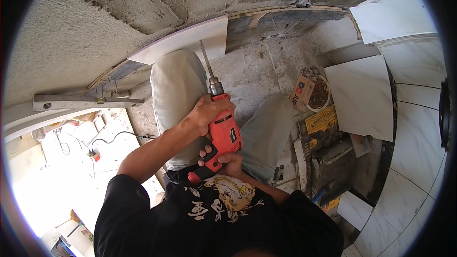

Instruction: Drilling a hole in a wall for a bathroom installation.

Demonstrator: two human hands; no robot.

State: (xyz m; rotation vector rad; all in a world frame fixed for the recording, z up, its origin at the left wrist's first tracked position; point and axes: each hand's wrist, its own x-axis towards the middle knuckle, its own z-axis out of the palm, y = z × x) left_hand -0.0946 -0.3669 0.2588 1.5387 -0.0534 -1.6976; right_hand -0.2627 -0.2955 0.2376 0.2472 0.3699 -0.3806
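A red power drill (225, 131) with a long metal bit lies across my lap, its tip pointing up and away toward the wall. My left hand (209, 112) is closed round the drill's front body, just behind the chuck. Lower down, my right hand (223, 162) wraps the black and red handle; whether a finger presses the trigger is hidden. Beyond the bit, a white tile (212, 33) stands against the base of the rough wall, behind my bent left knee. In this view the bit's tip overlaps the tile, and I cannot tell if they touch.
A spirit level (90, 102) rests at the left. On the right are an open cardboard box (304, 88), a loose marbled tile (364, 95), a mortar-smeared container (333, 154) and a tiled wall (414, 128). A black cable (114, 135) with a plug lies in the bright area at left.
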